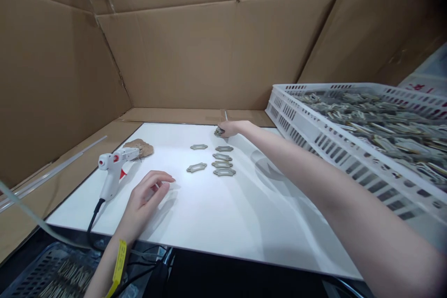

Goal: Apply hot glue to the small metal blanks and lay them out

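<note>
Brown cardboard walls (174,56) stand around your white desk (195,214). At the left, a white glue gun (112,174) sits with its nose at a brown scrap (147,149). Next comes your left hand (148,195), with its fingers softly bent and nothing in them. Just past its fingertips, to the right and a bit farther from you, lies a slanted frame (196,167). Its long side runs mostly left to right, with the right end tipped away from you. Your left hand is nearer to it than your right. Behind it lies a far frame (199,147), almost straight. Farther right, four frames (224,174) make a row going away from you, each one lying longways from side to side. Past the row, at the back edge, your right hand (228,129) has its fingers bent around a small pile (218,132) of frames. So the row lies on your side of that hand. Last, a white basket (307,121) holds lots of bagged pieces (384,118).
</note>
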Demonstrator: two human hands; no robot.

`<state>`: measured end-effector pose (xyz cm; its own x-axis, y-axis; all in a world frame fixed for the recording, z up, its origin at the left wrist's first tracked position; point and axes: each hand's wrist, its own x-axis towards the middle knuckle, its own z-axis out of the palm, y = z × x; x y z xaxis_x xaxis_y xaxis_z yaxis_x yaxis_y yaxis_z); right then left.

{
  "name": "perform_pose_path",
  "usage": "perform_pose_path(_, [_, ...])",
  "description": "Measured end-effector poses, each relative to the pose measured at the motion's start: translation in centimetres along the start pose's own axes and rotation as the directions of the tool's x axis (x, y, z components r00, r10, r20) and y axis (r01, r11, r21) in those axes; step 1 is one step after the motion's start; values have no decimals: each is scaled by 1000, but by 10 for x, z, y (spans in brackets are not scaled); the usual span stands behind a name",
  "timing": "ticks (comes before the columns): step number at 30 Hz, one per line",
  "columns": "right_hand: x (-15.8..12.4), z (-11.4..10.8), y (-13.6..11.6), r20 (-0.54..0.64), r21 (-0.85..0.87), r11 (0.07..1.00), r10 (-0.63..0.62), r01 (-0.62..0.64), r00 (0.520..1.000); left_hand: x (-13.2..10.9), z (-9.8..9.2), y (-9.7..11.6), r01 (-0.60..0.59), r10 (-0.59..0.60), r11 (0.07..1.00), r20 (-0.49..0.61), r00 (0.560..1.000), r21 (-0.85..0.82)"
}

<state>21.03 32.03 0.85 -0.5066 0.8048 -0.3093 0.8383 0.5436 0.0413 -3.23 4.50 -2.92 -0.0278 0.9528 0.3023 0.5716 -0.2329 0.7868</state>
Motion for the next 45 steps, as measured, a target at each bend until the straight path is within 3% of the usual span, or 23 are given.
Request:
perform_pose_path(3, [-10, 1, -4, -86, 100, 993, -58, 67, 995, 6, 5, 7, 13, -18, 998, -77, 997, -69])
perform_pose_path(6, [-24, -1, -15, -216, 201, 963, -137, 181, 967, 31, 20, 20, 104, -148, 927, -96, 984, -361])
perform_pose_path(9, [-39, -7, -33, -357, 253, 911, -224, 325, 907, 70, 39, 35, 156, -257, 712, -47, 965, -684])
perform_pose_path(12, [-53, -11, -50, -474, 272, 849, -292, 453, 831, 106, 59, 52, 282, -402, 464, 84, 912, -840])
perform_pose_path(15, [-66, -11, -59, -583, 330, 768, -291, 549, 758, 125, 76, 68, 320, -327, 319, 213, 921, -892])
perform_pose_path(19, [-79, 2, -62, -675, 403, 728, -173, 555, 717, 127, 97, 80, 373, -246, 207, 321, 914, -904])
perform_pose_path(22, [-85, 18, -60, -719, 429, 715, -99, 552, 687, 124, 108, 81, 437, -282, 267, 364, 888, -859])
perform_pose_path(27, [-89, 40, -51, -783, 420, 682, -61, 598, 619, 123, 115, 75, 491, -262, 536, 418, 870, -687])
perform_pose_path(29, [-91, 46, -47, -802, 423, 670, -36, 609, 596, 122, 115, 73, 457, -246, 673, 407, 880, -581])
perform_pose_path(31, [-92, 52, -43, -801, 466, 619, -9, 632, 599, 120, 114, 70, 330, -199, 852, 331, 922, -406])
perform_pose_path(33, [-94, 58, -42, -774, 562, 505, 41, 655, 632, 118, 113, 68, 161, -107, 962, 238, 965, -222])
perform_pose_path(35, [-97, 62, -42, -715, 678, 343, 105, 650, 691, 116, 111, 65, 35, -12, 992, 181, 983, -122])
perform_pose_path(40, [-111, 65, -47, -533, 838, -68, 116, 542, 838, 117, 103, 59, -122, 133, 985, 88, 987, -123])
perform_pose_path(45, [-124, 57, -54, -372, 852, -377, 52, 363, 927, 117, 103, 55, -234, 232, 949, -31, 972, -214])
